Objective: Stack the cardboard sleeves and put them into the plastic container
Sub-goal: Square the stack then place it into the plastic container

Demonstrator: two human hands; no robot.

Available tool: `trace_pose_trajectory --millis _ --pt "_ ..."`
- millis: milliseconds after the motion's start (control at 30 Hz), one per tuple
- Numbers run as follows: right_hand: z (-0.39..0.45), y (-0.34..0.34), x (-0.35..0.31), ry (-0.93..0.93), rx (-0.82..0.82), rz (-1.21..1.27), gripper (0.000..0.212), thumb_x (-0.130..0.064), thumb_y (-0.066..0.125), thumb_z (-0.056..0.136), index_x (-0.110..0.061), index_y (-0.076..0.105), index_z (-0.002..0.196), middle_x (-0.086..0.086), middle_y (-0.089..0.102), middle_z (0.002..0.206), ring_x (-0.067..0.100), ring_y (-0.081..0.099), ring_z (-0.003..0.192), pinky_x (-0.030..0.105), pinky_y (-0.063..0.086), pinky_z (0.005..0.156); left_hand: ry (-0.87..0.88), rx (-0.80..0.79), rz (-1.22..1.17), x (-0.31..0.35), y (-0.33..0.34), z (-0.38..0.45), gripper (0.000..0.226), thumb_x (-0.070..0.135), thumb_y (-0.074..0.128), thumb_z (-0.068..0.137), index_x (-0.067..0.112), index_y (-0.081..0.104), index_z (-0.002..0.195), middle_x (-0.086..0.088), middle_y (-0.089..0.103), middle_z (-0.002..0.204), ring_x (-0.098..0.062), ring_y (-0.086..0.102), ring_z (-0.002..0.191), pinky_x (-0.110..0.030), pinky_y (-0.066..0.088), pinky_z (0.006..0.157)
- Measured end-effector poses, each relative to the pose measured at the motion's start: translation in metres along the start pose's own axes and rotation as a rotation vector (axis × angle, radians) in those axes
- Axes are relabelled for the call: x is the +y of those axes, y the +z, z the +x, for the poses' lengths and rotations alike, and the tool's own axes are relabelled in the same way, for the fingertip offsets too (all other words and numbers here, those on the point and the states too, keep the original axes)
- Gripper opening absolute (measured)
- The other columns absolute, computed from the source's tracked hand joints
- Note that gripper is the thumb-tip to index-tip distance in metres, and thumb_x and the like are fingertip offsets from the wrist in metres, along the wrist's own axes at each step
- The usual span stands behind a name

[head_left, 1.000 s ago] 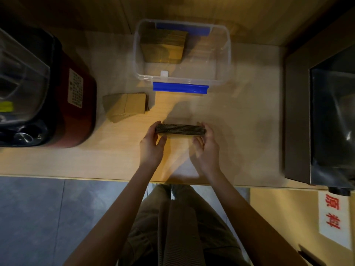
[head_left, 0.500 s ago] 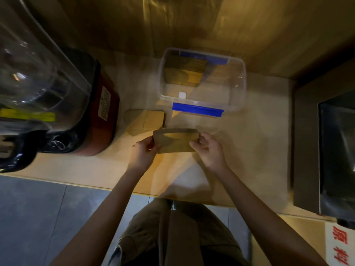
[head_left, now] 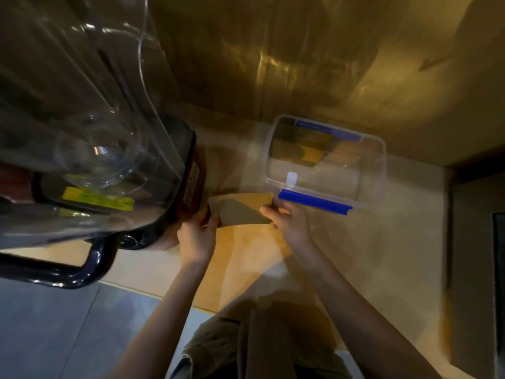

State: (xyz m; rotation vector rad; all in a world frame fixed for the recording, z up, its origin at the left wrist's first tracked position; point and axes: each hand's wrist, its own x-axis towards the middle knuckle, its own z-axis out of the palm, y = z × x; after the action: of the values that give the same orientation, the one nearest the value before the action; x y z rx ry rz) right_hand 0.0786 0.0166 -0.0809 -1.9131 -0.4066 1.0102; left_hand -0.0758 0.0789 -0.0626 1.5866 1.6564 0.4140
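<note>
A stack of brown cardboard sleeves [head_left: 240, 210] lies flat side up between my hands, just above the wooden counter. My left hand [head_left: 198, 233] grips its left end and my right hand [head_left: 287, 221] grips its right end. Behind and to the right stands the clear plastic container [head_left: 379, 170] with blue clips, open on top, with more cardboard sleeves [head_left: 300, 151] lying in its far left part. The loose sleeves seen earlier on the counter are hidden under the held stack.
A large blender [head_left: 90, 149] with a clear jug, red base and black handle fills the left side, close to my left hand. A dark appliance [head_left: 481, 269] stands at the right edge. A wooden wall rises behind the counter [head_left: 246, 263].
The stack has been turned from edge-on to flat and carried left and away from me, over the loose sleeves beside the blender. The head camera has tilted up and swung left.
</note>
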Motion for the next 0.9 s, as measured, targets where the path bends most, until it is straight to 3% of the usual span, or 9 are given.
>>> trace_pose_trajectory --millis 133,233,367,533,633,767,900 --pt "0.003 0.010 0.003 -0.042 0.019 -0.001 0.017 -0.009 0.068 0.078 -0.006 0.070 0.095 -0.012 0.063 0.072 -0.003 0.060 0.067 0.015 0.046 0.070 0.011 0.036 0.059 0.004 0.009 0.006 0.029 0.013 0.054 0.088 -0.003 0.062 0.111 -0.029 0.067 0.106 -0.043 0.062 0.098 -0.042 0.048 0.085" --pt "0.004 0.014 0.008 -0.061 0.012 -0.029 0.010 -0.010 0.067 0.079 -0.010 0.070 0.088 -0.006 0.065 0.072 0.003 0.059 0.070 0.017 0.043 0.069 0.010 0.014 0.109 0.000 0.016 0.010 0.027 0.013 0.052 0.089 -0.002 0.063 0.108 -0.031 0.067 0.100 -0.045 0.063 0.091 -0.050 0.052 0.080" --pt "0.007 0.017 0.012 -0.109 -0.001 -0.128 0.003 -0.011 0.066 0.080 -0.012 0.068 0.082 -0.002 0.063 0.072 0.010 0.057 0.071 0.012 0.041 0.065 -0.033 -0.017 0.148 -0.005 0.018 0.012 0.027 0.014 0.048 0.091 -0.001 0.061 0.110 -0.029 0.065 0.105 -0.045 0.061 0.095 -0.047 0.050 0.080" --pt "0.011 0.018 0.013 -0.080 0.032 -0.076 0.009 -0.013 0.070 0.077 -0.010 0.063 0.083 -0.010 0.058 0.067 -0.002 0.056 0.063 0.002 0.040 0.058 -0.070 -0.012 0.088 -0.009 0.019 0.012 0.030 0.015 0.049 0.091 -0.001 0.059 0.115 -0.027 0.065 0.112 -0.042 0.059 0.102 -0.041 0.045 0.085" --pt "0.012 0.015 0.012 -0.012 0.029 0.057 0.011 -0.017 0.068 0.079 -0.012 0.063 0.087 -0.010 0.062 0.073 -0.007 0.058 0.068 0.005 0.043 0.063 -0.141 -0.046 -0.016 -0.007 0.020 0.010 0.035 0.023 0.045 0.093 0.001 0.056 0.117 -0.024 0.063 0.115 -0.040 0.058 0.105 -0.038 0.044 0.084" --pt "0.018 0.006 0.013 0.223 -0.047 0.226 0.022 -0.024 0.059 0.086 -0.011 0.063 0.103 -0.002 0.064 0.092 0.010 0.059 0.087 0.023 0.045 0.079 -0.237 -0.077 -0.092 -0.003 0.022 0.010 0.043 0.033 0.045 0.092 0.003 0.052 0.122 -0.021 0.060 0.115 -0.036 0.056 0.105 -0.031 0.038 0.079" --pt "0.024 -0.002 0.009 0.342 -0.155 0.301 0.005 -0.021 0.060 0.085 -0.017 0.061 0.082 -0.001 0.058 0.078 0.015 0.053 0.081 0.029 0.040 0.080 -0.332 -0.114 -0.096 -0.002 0.026 0.019 0.050 0.038 0.049 0.089 0.003 0.049 0.126 -0.022 0.059 0.121 -0.035 0.054 0.108 -0.033 0.041 0.082"
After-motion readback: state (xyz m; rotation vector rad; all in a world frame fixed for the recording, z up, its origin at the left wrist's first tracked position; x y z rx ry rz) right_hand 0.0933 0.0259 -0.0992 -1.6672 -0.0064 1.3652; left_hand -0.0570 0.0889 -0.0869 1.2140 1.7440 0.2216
